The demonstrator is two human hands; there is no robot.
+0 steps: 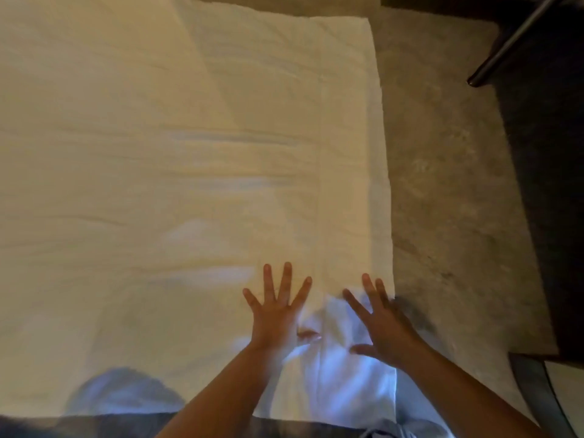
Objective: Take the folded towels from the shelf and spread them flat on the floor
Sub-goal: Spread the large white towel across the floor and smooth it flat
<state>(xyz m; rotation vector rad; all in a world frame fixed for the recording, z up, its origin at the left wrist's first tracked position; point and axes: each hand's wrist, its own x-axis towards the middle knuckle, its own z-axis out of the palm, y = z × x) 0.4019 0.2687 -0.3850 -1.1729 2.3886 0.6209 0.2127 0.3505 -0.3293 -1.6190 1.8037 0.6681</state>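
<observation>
We count two hands and one white towel (189, 153) for certain. A slanting line across the towel's far part could be a fold or the edge of a second towel; we cannot tell which. The towel lies spread over the floor (442, 184) and fills most of the view, with some low wrinkles across it. The left hand (278, 314) lies palm down on the cloth with straight, fanned fingers, clasping nothing. The right hand (382, 320) lies the same way just beside it, fingers splayed, close to the towel's right edge. The floor is pale carpet, bare along the towel's right side. Around it we see one slanted metal leg (512, 42) at the far right and one dark piece of furniture (553, 184) along the right edge. Neither touches the towel.
</observation>
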